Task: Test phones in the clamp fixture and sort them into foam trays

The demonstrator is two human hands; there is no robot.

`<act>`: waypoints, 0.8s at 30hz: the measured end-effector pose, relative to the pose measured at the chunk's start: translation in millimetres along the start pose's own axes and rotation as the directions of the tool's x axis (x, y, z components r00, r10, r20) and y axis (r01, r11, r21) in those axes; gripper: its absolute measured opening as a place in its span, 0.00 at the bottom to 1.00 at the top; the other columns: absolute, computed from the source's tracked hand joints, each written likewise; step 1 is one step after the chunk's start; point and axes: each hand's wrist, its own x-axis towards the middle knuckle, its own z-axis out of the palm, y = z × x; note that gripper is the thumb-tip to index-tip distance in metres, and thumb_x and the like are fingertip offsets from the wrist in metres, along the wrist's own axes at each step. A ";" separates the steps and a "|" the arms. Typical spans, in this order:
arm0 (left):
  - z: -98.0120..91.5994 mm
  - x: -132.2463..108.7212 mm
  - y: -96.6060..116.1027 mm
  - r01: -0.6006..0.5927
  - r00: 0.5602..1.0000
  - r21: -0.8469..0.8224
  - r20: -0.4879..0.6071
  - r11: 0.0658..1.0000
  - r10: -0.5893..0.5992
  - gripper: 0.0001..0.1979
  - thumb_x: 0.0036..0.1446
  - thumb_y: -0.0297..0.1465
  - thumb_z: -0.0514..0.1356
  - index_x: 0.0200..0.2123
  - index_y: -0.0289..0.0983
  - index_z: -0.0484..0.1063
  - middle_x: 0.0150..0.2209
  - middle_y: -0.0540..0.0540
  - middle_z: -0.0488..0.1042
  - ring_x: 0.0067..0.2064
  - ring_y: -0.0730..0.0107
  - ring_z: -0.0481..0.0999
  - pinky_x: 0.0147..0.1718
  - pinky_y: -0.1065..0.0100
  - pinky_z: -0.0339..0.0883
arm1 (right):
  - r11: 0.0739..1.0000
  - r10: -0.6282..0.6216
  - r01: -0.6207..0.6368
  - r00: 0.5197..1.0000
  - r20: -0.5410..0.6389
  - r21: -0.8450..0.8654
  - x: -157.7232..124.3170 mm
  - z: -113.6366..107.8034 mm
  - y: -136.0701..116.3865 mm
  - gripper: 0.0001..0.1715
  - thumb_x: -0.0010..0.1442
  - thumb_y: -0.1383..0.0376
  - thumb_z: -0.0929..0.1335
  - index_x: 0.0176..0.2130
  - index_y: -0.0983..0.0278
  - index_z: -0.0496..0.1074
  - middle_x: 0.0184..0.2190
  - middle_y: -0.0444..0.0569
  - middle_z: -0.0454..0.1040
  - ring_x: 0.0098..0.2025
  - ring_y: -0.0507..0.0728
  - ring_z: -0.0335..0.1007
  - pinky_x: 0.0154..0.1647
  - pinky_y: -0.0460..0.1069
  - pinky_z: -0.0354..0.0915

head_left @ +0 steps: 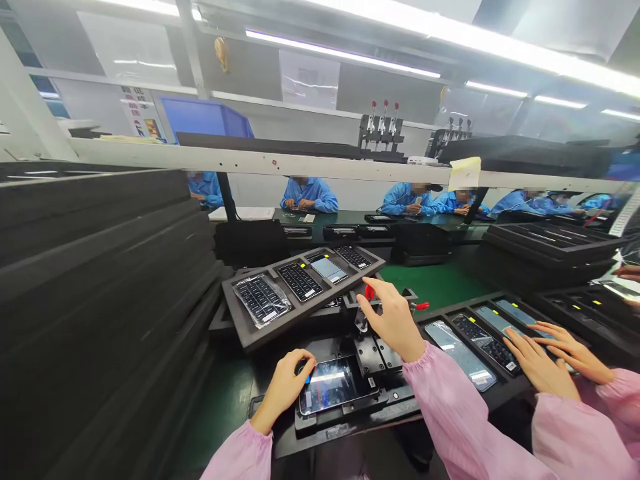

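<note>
A phone (337,383) with a glossy dark screen lies face up in a black clamping fixture (345,413). My left hand (286,385) is closed at the phone's left end, its fingers bent over the edge; the fingertips are partly hidden. Over the back of the fixture is my right hand (393,317), thumb and forefinger apart, with nothing seen between them. Close to its fingers stands a red clamp handle (369,292); a second red handle (423,306) sticks out to the right. Behind, a tilted foam tray (300,310) carries several phones, one in clear wrapping.
Tall stacks of black foam trays (100,280) rise at the left. To the right, another tray (435,313) holds several phones, and a co-worker's two hands (543,363) rest over it. A white shelf beam (300,163) crosses above. People in blue sit at the far bench.
</note>
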 end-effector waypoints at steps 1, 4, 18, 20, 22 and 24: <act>-0.6 0.0 -0.6 -0.005 1.000 0.001 0.005 1.000 0.005 0.11 0.58 0.36 0.52 0.29 0.39 0.72 0.32 0.49 0.76 0.36 0.65 0.74 0.38 0.66 0.65 | 1.000 -0.006 0.006 1.000 0.014 -0.001 -1.1 -1.5 -1.2 0.19 0.61 0.62 0.63 0.51 0.65 0.64 0.45 0.53 0.70 0.49 0.57 0.64 0.51 0.55 0.64; -1.0 0.3 0.0 -0.016 1.000 0.004 0.017 1.000 0.016 0.11 0.58 0.36 0.52 0.30 0.40 0.71 0.31 0.49 0.75 0.36 0.65 0.73 0.39 0.65 0.64 | 1.000 -0.024 0.024 0.999 0.037 0.012 -7.5 -5.8 -2.8 0.19 0.61 0.63 0.63 0.52 0.65 0.64 0.48 0.52 0.68 0.52 0.57 0.62 0.54 0.54 0.62; -22.9 -15.0 0.7 -0.142 0.986 -0.019 0.087 0.990 0.143 0.10 0.62 0.35 0.49 0.31 0.40 0.67 0.51 0.46 0.66 0.51 0.67 0.67 0.51 0.66 0.60 | 0.993 0.023 -0.032 0.997 0.077 0.112 -26.0 -11.3 3.6 0.21 0.62 0.63 0.62 0.55 0.60 0.59 0.56 0.48 0.61 0.58 0.54 0.56 0.59 0.52 0.57; -17.3 -7.0 -0.2 -0.121 0.992 0.059 0.052 0.991 0.118 0.10 0.61 0.36 0.50 0.36 0.41 0.69 0.49 0.46 0.68 0.51 0.66 0.68 0.51 0.64 0.61 | 0.993 0.027 -0.034 0.998 0.063 0.117 -26.0 -10.8 3.2 0.20 0.62 0.63 0.62 0.54 0.60 0.60 0.56 0.48 0.61 0.58 0.54 0.56 0.59 0.52 0.57; -11.0 1.6 -1.0 -0.103 0.994 0.102 0.043 0.989 0.099 0.11 0.60 0.38 0.51 0.40 0.42 0.70 0.48 0.45 0.69 0.50 0.63 0.68 0.51 0.59 0.61 | 0.992 0.028 -0.035 0.998 0.058 0.124 -25.7 -10.7 3.1 0.20 0.62 0.64 0.62 0.54 0.60 0.60 0.55 0.48 0.62 0.57 0.54 0.57 0.59 0.52 0.57; -6.5 8.3 -1.4 -0.101 0.994 0.126 0.053 0.987 0.095 0.11 0.59 0.38 0.53 0.37 0.41 0.72 0.46 0.44 0.70 0.48 0.60 0.69 0.50 0.56 0.62 | 0.991 0.025 -0.032 0.998 0.059 0.128 -25.4 -10.7 3.5 0.19 0.62 0.64 0.62 0.53 0.60 0.61 0.54 0.48 0.63 0.57 0.54 0.57 0.59 0.51 0.58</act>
